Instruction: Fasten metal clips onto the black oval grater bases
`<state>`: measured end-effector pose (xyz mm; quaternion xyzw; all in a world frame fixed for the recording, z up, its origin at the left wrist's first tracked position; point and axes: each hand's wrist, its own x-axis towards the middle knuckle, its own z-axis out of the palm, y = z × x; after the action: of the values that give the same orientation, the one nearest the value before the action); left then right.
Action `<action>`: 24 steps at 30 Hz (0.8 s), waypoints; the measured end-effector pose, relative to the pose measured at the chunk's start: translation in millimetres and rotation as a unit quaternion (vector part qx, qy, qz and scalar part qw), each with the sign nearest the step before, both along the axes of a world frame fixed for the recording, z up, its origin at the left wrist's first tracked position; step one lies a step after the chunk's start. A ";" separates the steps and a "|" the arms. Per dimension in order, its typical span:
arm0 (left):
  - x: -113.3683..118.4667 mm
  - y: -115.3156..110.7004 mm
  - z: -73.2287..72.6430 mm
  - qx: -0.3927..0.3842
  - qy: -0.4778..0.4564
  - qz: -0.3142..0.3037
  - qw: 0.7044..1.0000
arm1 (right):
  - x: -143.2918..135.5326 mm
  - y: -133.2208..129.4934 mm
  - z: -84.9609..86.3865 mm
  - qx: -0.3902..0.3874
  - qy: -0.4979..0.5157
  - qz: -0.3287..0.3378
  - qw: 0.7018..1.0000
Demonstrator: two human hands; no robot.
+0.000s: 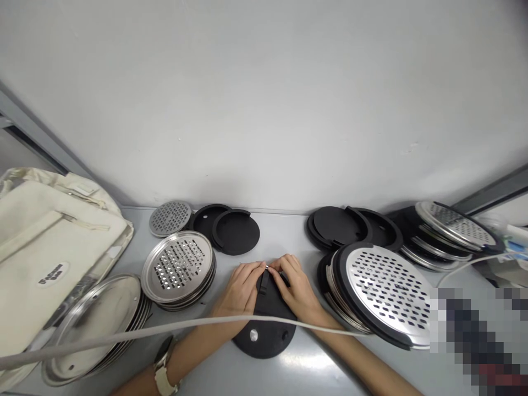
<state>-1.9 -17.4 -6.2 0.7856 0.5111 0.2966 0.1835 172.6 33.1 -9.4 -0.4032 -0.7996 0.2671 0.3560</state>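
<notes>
A black round part (268, 338) lies on the grey table between my forearms, with a silvery round spot and a small dark knob near its front edge. My left hand (243, 289) rests over its upper left side. From the right, my right hand (295, 286) reaches over the same part. The fingertips of both hands pinch a tiny shiny metal piece (267, 267) at the part's far end, and its shape is too small to make out. A watch (163, 368) is on my left wrist.
Perforated metal discs (179, 267) and plain metal plates (99, 324) are stacked at left, beside a cream bag (45, 264). Black round trays (237, 231) lie behind. More grater discs (390, 291) stand at right. A pale cable (198, 322) crosses in front of my arms.
</notes>
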 end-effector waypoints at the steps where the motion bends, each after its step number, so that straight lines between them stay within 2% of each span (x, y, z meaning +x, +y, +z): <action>1: -0.2 0.1 0.3 0.001 -0.001 -0.001 1.000 | -0.1 0.2 -0.5 0.002 0.000 -0.002 1.000; 24: -1.5 -0.5 0.2 0.001 0.015 -0.011 1.000 | -0.1 -1.2 -5.5 0.005 -0.028 -0.020 0.999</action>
<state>-3.4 -17.9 -6.0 0.7958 0.5047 0.2831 0.1786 172.6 31.9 -14.9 -0.4243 -0.8023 0.2449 0.3410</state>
